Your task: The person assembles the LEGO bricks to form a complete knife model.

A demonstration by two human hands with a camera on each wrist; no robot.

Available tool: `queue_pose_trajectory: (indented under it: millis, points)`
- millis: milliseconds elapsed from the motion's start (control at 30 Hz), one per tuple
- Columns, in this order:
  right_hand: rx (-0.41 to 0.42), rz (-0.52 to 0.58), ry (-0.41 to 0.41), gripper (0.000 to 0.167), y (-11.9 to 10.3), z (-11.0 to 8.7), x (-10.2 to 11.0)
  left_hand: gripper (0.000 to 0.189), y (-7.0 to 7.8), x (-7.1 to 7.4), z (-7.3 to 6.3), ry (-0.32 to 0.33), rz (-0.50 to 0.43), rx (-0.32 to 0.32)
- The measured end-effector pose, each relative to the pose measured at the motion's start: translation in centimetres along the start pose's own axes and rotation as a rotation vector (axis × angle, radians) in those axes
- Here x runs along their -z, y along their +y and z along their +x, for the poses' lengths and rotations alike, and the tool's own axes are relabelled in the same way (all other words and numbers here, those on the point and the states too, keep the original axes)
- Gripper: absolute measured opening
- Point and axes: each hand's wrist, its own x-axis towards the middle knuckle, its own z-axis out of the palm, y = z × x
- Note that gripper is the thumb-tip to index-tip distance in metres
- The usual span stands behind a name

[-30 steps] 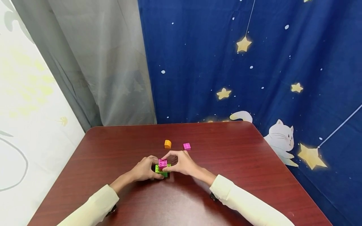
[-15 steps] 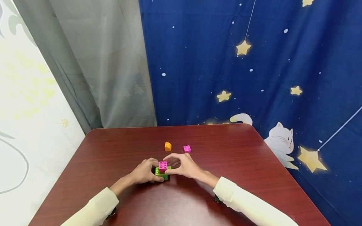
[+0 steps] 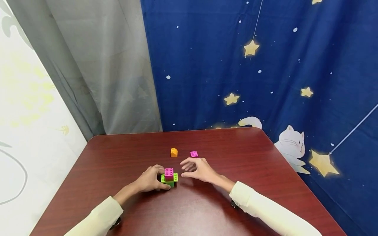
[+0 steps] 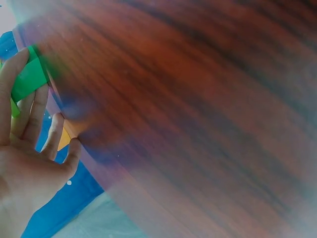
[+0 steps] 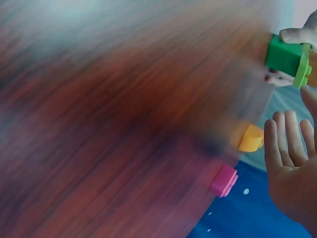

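Observation:
A small stack of toy bricks stands on the table before me. Its base is a green brick (image 5: 285,54), topped by a flat lime-green brick (image 3: 175,177), with a magenta brick (image 3: 169,174) uppermost. My left hand (image 3: 150,179) pinches the green base from the left, thumb in front. In the left wrist view the thumb and fingers lie on either side of that green brick (image 4: 29,79). To the right of the stack, my right hand (image 3: 199,169) hovers apart from it, fingers loosely bent and nothing between them.
Farther back on the red-brown table (image 3: 133,144) lie a yellow-orange brick (image 3: 174,152) with a curved top and a pink brick (image 3: 194,154), just beyond my right hand. Grey and blue curtains (image 3: 206,65) hang behind the table's far edge.
My right hand has let go of the magenta brick and drawn away to the right. The magenta brick stays on top of the stack. My left hand keeps its grip.

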Motion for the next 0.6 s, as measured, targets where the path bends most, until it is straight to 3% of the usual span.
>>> queue_pose_trajectory:
  millis: [467,600]
  points:
    - [-0.138,-0.019,0.038,0.040,3.2,-1.1,2.6,0.034,-0.2,0.0,-0.1,-0.011,-0.019,0.023]
    - [-0.143,-0.031,0.064,0.038,3.9,-1.3,3.4,0.034,-0.2,-0.1,0.0,-0.011,-0.021,0.019]
